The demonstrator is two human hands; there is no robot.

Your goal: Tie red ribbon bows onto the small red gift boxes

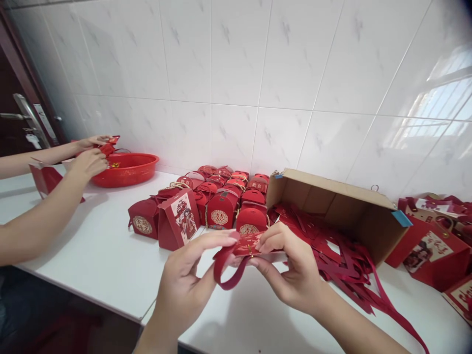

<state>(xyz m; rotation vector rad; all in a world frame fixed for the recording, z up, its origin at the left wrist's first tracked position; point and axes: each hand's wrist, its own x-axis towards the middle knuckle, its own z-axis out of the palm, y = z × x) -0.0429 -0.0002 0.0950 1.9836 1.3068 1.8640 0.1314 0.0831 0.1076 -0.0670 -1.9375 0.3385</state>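
Note:
Close in front of me, a small red paper gift box (248,244) with a gold clasp is held above the white table. My right hand (291,268) is closed on its right side, thumb below and fingers on top. My left hand (190,275) pinches a dark red ribbon (230,281) at the box's left end, where the ribbon hangs in a loop. Part of the box is hidden behind my fingers. Just beyond, an upright red gift box (179,220) with a printed couple stands before several round-topped red boxes (222,209).
A cardboard carton (337,209) lies on its side at right, dark red ribbons (342,270) spilling onto the table (110,246). More red boxes (438,255) stand at far right. At left, a co-worker's hands (90,162) hold red packets over a red plastic basket (134,172).

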